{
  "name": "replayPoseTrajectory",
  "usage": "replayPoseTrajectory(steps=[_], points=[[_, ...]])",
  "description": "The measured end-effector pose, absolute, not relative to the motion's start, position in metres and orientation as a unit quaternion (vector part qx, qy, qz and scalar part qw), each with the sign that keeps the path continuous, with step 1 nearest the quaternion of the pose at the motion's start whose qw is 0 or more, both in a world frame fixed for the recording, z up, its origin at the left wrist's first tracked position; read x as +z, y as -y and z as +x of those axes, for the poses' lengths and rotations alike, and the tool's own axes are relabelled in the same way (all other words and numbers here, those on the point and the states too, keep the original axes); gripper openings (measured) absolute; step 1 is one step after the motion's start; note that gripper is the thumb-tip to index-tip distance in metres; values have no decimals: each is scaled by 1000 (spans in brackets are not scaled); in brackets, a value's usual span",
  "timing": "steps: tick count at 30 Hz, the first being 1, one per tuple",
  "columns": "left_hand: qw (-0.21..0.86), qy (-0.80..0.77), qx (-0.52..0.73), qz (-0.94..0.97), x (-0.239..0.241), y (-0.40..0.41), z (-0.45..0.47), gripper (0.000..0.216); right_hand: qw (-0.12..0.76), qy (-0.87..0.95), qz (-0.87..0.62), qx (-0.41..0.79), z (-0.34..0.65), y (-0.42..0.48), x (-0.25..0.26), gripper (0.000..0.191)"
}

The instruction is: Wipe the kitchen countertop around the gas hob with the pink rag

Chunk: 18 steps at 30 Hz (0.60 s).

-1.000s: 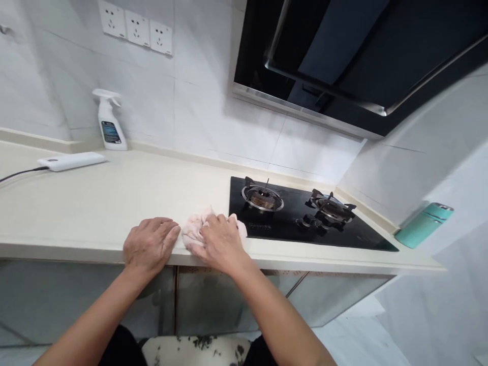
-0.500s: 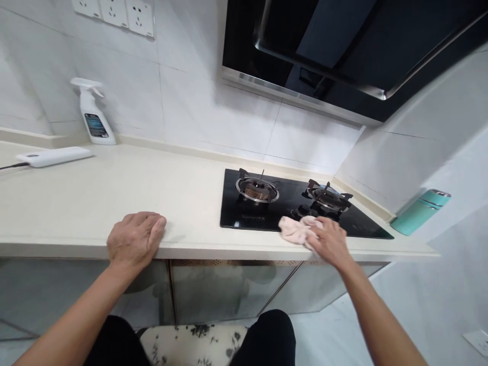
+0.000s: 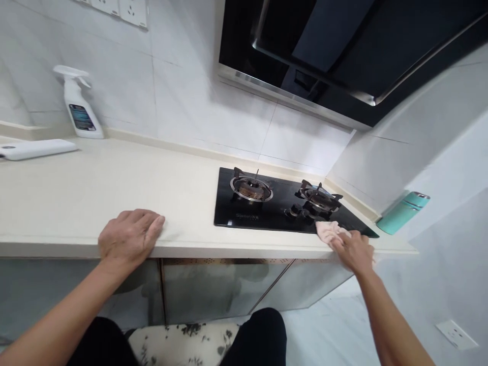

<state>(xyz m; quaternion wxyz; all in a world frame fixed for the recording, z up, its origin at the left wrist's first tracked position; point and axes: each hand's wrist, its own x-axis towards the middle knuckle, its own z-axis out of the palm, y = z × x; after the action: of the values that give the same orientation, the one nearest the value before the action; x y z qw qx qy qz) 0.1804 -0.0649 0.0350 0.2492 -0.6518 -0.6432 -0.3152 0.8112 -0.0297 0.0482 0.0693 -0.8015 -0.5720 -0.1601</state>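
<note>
Cloth (image 3: 327,231) first: it's pale pink, bunched up and sitting across the near edge of the black hob (image 3: 232,206), toward the right end, partly on the glass and partly on the cream counter (image 3: 95,198). Right hand (image 3: 355,250) has got it, fingers bent and gripping the near right side of it. Left hand (image 3: 129,234) is parked well off to the left on the counter's near edge, back up, fingers bent; only the back and thumb really show, so can't tell you if it's open or closed. The hob's got two burners, a left one (image 3: 251,189) and a right one (image 3: 320,198), with dark knobs (image 3: 294,210) just beside the right one. Turquoise bottle (image 3: 402,213) is over at the right end of the counter, past the hob. Far left there's a white spray bottle (image 3: 82,114) with a dark label near the wall, and a long white gadget (image 3: 41,149) a bit nearer, cut off by the view. Big black range hood (image 3: 312,66) hangs above the hob.
</note>
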Motion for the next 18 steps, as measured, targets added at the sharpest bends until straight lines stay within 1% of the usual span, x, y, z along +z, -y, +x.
replayPoseTrajectory(steps=[4,7,12,15,18], points=[[252,631,-320,-660,37,67,184,47,63,676,-703,-213,710,36,47,37],[257,623,-325,-663,39,68,184,49,91,742,-617,-245,620,44,55,31],[252,607,-349,-668,39,69,185,46,157,816,-520,-194,485,56,66,27],[247,600,-363,-669,37,68,184,45,169,846,-480,-159,429,59,71,30],[227,591,-392,-668,35,66,183,43,170,862,-462,-119,392,56,79,33]])
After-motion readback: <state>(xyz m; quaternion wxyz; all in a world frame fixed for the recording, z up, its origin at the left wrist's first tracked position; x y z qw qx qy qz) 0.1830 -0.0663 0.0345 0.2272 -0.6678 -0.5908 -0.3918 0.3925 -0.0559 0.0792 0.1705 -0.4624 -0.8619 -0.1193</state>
